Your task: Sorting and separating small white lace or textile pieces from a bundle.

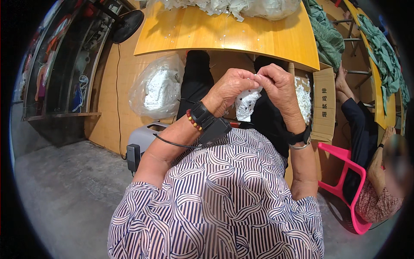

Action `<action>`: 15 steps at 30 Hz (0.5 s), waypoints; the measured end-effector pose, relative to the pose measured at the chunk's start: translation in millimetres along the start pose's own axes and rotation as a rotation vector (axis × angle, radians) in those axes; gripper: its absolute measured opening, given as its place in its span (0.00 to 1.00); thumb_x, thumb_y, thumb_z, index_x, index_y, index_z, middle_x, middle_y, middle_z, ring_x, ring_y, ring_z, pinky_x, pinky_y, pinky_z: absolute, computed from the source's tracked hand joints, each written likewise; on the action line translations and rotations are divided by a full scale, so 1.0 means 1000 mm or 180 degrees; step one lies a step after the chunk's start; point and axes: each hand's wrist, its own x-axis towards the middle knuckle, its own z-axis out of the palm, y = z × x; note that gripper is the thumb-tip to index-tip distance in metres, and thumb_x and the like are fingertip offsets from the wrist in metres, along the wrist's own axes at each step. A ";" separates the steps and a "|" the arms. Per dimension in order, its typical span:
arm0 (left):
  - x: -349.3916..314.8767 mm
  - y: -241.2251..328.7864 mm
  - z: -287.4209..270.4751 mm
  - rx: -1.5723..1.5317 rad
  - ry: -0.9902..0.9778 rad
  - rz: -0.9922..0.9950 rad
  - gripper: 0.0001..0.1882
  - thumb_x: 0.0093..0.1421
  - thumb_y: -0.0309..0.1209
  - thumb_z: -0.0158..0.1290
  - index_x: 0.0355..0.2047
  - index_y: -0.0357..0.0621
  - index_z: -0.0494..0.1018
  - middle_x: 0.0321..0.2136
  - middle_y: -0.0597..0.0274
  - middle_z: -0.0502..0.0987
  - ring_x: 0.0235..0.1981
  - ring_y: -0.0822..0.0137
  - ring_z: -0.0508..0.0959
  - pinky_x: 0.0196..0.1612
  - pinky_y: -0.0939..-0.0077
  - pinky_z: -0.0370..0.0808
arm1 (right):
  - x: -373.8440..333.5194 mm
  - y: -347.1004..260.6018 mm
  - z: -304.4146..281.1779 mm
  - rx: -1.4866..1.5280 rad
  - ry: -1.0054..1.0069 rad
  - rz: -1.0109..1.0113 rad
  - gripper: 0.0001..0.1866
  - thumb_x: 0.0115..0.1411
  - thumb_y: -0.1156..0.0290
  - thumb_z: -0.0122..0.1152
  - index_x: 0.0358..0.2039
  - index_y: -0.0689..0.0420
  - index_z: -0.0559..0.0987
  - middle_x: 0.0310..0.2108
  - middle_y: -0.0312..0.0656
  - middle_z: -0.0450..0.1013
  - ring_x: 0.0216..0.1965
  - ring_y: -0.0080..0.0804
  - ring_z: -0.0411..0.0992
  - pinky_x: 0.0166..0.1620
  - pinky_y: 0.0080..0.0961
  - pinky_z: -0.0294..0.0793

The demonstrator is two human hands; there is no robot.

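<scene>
Yellow table (185, 39) beyond; left hand (228, 88), right hand (278, 86): fingers (246, 82) pinched closed on white dotted piece (246, 105).

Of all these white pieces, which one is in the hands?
The dotted piece, hanging where the left hand and right hand meet; the others lie mostly heaped in the box, left bag and table bag.

Grey floor (64, 172) spreads below open shelving (67, 69) at left; a yellow table (194, 32) stands ahead; pink chair (359, 188) at right.
</scene>
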 end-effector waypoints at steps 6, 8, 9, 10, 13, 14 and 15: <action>0.002 0.001 0.001 -0.0120 0.0031 0.0045 0.09 0.50 0.27 0.54 0.30 0.34 0.74 0.26 0.60 0.76 0.27 0.72 0.75 0.33 0.80 0.71 | 0.000 0.006 -0.012 -0.0640 0.0577 -0.0100 0.04 0.48 0.75 0.57 0.23 0.61 0.72 0.21 0.46 0.69 0.24 0.42 0.69 0.28 0.29 0.67; 0.003 0.000 0.001 -0.0685 -0.0019 0.0163 0.09 0.50 0.27 0.54 0.30 0.34 0.73 0.27 0.57 0.76 0.28 0.69 0.76 0.35 0.77 0.72 | -0.007 0.012 -0.029 -0.1045 0.0676 -0.0045 0.04 0.49 0.75 0.56 0.22 0.61 0.72 0.22 0.46 0.68 0.25 0.43 0.68 0.28 0.30 0.67; 0.002 0.002 0.001 -0.0628 -0.0041 0.0212 0.09 0.50 0.26 0.53 0.30 0.33 0.73 0.28 0.56 0.76 0.29 0.68 0.76 0.36 0.76 0.73 | -0.011 0.017 -0.038 -0.1199 0.0658 0.0091 0.04 0.50 0.75 0.56 0.22 0.61 0.71 0.22 0.46 0.68 0.25 0.44 0.68 0.29 0.30 0.67; 0.002 0.001 0.001 -0.0642 -0.0036 0.0216 0.09 0.50 0.26 0.53 0.30 0.33 0.73 0.28 0.56 0.76 0.29 0.68 0.76 0.36 0.76 0.73 | -0.017 0.023 -0.046 -0.1351 0.0619 0.0218 0.04 0.50 0.75 0.56 0.22 0.60 0.71 0.22 0.46 0.68 0.25 0.44 0.68 0.29 0.31 0.67; 0.006 0.002 -0.004 -0.0848 -0.0170 0.0317 0.08 0.51 0.25 0.53 0.31 0.33 0.73 0.28 0.55 0.77 0.30 0.67 0.77 0.38 0.75 0.73 | -0.033 0.049 -0.069 -0.1528 0.0821 0.0414 0.03 0.49 0.75 0.55 0.22 0.60 0.71 0.22 0.47 0.68 0.26 0.47 0.68 0.30 0.34 0.67; 0.011 0.003 -0.006 -0.1226 -0.0237 0.0379 0.08 0.52 0.24 0.52 0.32 0.34 0.73 0.29 0.55 0.76 0.31 0.66 0.77 0.39 0.74 0.73 | -0.041 0.061 -0.079 -0.1535 0.0816 0.0414 0.03 0.49 0.75 0.55 0.22 0.60 0.71 0.22 0.47 0.68 0.26 0.47 0.68 0.30 0.34 0.67; 0.014 0.003 -0.006 -0.1593 -0.0305 0.0428 0.08 0.52 0.24 0.52 0.33 0.34 0.73 0.30 0.55 0.76 0.32 0.65 0.77 0.40 0.73 0.73 | -0.052 0.078 -0.089 -0.2127 0.0651 0.0715 0.04 0.49 0.74 0.55 0.23 0.60 0.72 0.22 0.47 0.69 0.27 0.48 0.68 0.31 0.35 0.68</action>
